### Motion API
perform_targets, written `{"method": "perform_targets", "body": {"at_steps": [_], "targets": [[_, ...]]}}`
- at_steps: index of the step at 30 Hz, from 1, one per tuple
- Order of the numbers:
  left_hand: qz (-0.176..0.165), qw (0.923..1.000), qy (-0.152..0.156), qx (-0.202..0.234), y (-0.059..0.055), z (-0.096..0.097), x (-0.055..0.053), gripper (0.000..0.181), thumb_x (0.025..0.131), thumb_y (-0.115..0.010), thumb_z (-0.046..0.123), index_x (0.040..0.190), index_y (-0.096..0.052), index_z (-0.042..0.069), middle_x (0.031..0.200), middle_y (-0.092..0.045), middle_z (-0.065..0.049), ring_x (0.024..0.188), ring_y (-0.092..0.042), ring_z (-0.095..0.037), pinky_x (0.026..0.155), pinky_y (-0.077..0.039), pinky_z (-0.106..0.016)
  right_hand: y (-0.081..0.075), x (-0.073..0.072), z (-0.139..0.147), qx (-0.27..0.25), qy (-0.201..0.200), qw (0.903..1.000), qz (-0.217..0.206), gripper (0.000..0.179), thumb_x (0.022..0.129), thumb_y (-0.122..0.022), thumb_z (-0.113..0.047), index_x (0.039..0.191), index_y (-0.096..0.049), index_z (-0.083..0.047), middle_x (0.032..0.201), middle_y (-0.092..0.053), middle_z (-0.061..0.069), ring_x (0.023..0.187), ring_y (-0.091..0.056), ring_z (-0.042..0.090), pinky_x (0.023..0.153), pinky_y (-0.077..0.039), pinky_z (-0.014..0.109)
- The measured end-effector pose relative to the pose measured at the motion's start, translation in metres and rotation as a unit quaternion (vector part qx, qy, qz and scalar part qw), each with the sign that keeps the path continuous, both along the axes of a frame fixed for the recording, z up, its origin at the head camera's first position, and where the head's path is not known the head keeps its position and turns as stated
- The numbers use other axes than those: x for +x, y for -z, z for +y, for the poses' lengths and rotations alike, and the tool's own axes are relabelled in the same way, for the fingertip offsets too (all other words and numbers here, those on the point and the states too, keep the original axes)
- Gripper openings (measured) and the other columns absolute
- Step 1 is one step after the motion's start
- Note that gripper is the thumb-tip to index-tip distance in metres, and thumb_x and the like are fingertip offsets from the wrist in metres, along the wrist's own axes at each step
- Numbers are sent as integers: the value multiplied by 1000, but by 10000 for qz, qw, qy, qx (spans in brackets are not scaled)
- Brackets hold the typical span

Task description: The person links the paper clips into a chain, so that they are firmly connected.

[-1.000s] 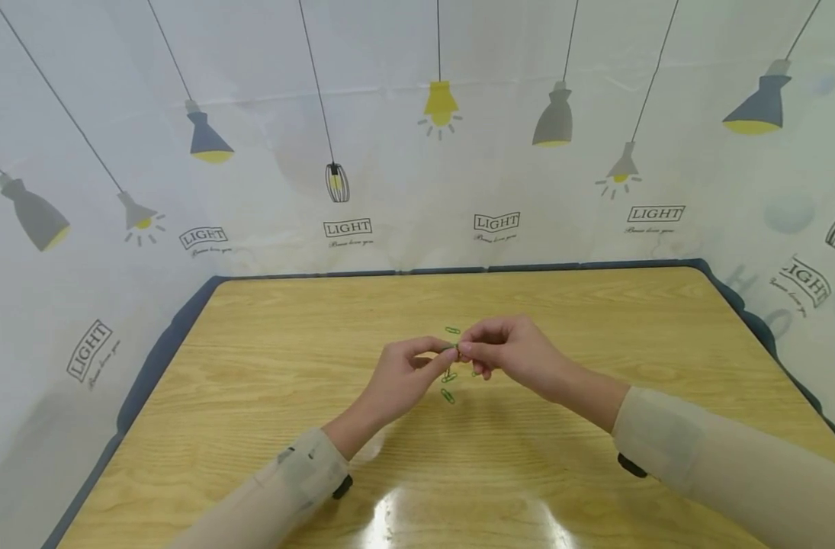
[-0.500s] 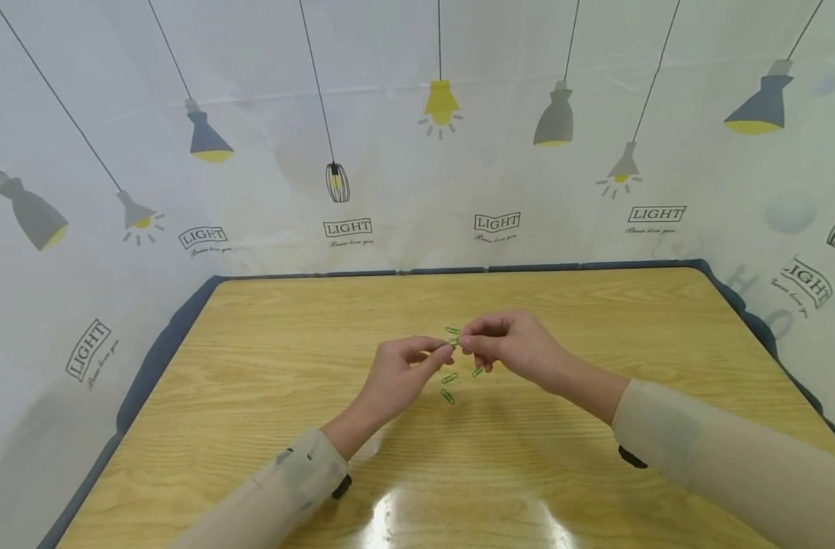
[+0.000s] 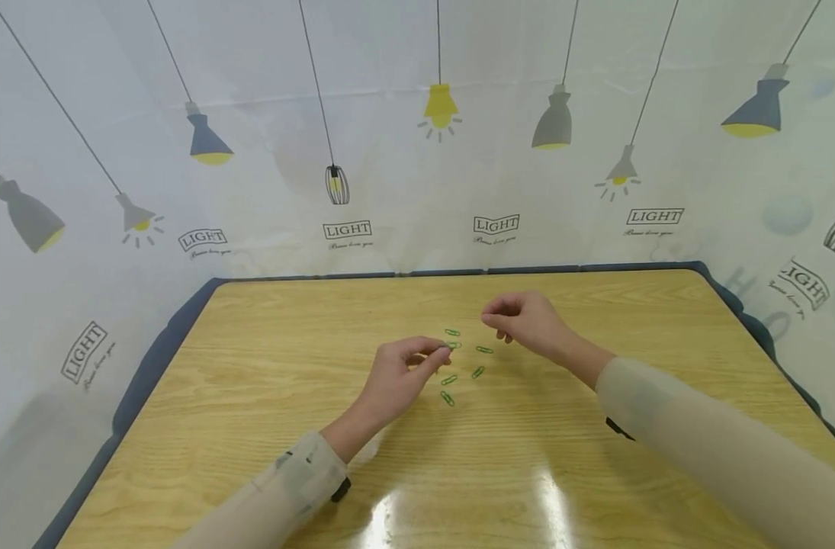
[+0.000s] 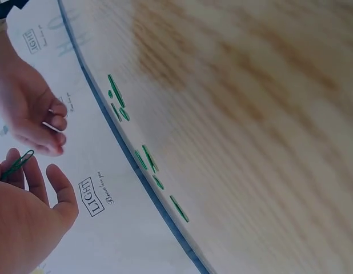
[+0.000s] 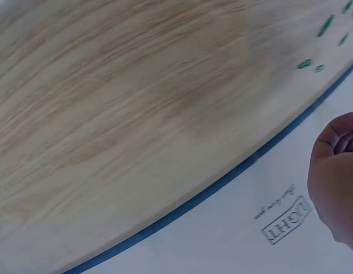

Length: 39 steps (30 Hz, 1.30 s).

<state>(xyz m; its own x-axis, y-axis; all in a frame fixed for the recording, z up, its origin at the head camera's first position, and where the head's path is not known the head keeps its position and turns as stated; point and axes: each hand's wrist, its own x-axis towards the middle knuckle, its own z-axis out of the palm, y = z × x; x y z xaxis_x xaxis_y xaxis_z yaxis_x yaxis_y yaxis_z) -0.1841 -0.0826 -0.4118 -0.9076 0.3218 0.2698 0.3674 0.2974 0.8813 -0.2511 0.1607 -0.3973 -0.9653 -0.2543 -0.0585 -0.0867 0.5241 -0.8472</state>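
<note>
In the head view my left hand [image 3: 403, 379] pinches a green paper clip [image 3: 454, 345] between thumb and index finger, above the table. The left wrist view shows that looped paper clip [image 4: 18, 164] at the fingertips. To its right and a little farther back, my right hand [image 3: 527, 324] is raised with loosely curled fingers, and nothing shows between them. In the right wrist view only part of the right hand [image 5: 339, 177] appears and its fingertips are cut off. Several loose green paper clips [image 3: 448, 398] lie below and between the hands.
The wooden table [image 3: 266, 396] has a dark blue edge [image 3: 149, 351] all round its visible sides. Behind it hangs a white sheet [image 3: 390, 152] printed with lamps and the word LIGHT. Among the scattered paper clips, one [image 3: 484, 350] lies just under the right hand.
My right hand has drawn away from the left hand, to the right and farther back, uncovering paper clips on the table. The left hand stays nearly in place, still pinching its paper clip.
</note>
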Motion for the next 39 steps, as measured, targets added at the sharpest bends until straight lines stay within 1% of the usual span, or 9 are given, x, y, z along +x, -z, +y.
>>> {"method": "perform_targets", "body": {"at_steps": [3,6,14,17,20,24,28,33,39], "targets": [[59,10000,23,-73,1,0,0,19,98,-60,31,105,-74,19,97,-75,1,91,-70,-13,90,-57,-41,12,-10,4,249,24,9996,94,22,97,-64,-25,109,-70,-8,100,-70,16,87,-66,33,77,-58,46],[102,9999,56,-90,1,0,-1,20,98,-60,33,104,-74,20,96,-75,3,90,-70,-11,89,-57,-40,21,-19,8,423,-36,9991,78,25,97,-63,-23,114,-69,-6,106,-69,15,87,-65,28,78,-58,44],[10,9999,-39,-130,0,6,0,17,98,-61,23,105,-74,13,97,-75,-7,91,-72,-21,85,-58,-34,42,-35,15,951,-867,9910,-361,26,94,-66,-17,121,-67,-15,108,-67,5,96,-58,21,85,-48,32],[-53,9998,-92,-161,0,8,0,17,98,-61,18,105,-73,9,97,-75,-9,91,-72,-27,84,-58,-35,48,-36,16,871,-1040,9894,-520,27,94,-66,-15,121,-66,-17,105,-66,4,94,-57,20,84,-47,31],[-54,9999,-70,-127,0,8,-1,17,98,-61,18,105,-73,8,97,-75,-9,92,-71,-28,86,-58,-39,52,-36,16,803,-1100,9896,-471,25,94,-66,-15,118,-68,-16,104,-66,4,92,-56,20,83,-47,31],[-1,10000,35,-29,0,7,-1,18,98,-61,25,104,-74,14,97,-75,-5,92,-71,-22,88,-57,-43,53,-35,16,821,-1105,9897,-392,20,92,-70,-21,111,-70,-16,102,-66,3,91,-55,19,81,-47,31],[108,9998,156,-23,2,5,-1,19,98,-60,32,104,-74,19,97,-75,-2,91,-71,-17,88,-57,-40,55,-34,18,895,-1050,9898,-353,19,90,-73,-27,105,-72,-16,99,-66,3,89,-54,19,79,-47,31],[251,9992,280,-122,6,6,-3,20,99,-59,35,107,-73,23,97,-75,0,91,-71,-17,87,-57,-34,57,-32,20,946,-896,9908,-361,20,87,-76,-27,103,-72,-17,103,-67,2,92,-54,18,81,-47,30],[228,9992,273,-180,7,7,-2,27,99,-58,36,109,-73,16,98,-75,1,91,-71,-16,86,-57,-32,57,-31,18,1010,-940,9900,-295,13,86,-77,-26,97,-74,-19,102,-66,1,91,-55,18,80,-47,31]]}}
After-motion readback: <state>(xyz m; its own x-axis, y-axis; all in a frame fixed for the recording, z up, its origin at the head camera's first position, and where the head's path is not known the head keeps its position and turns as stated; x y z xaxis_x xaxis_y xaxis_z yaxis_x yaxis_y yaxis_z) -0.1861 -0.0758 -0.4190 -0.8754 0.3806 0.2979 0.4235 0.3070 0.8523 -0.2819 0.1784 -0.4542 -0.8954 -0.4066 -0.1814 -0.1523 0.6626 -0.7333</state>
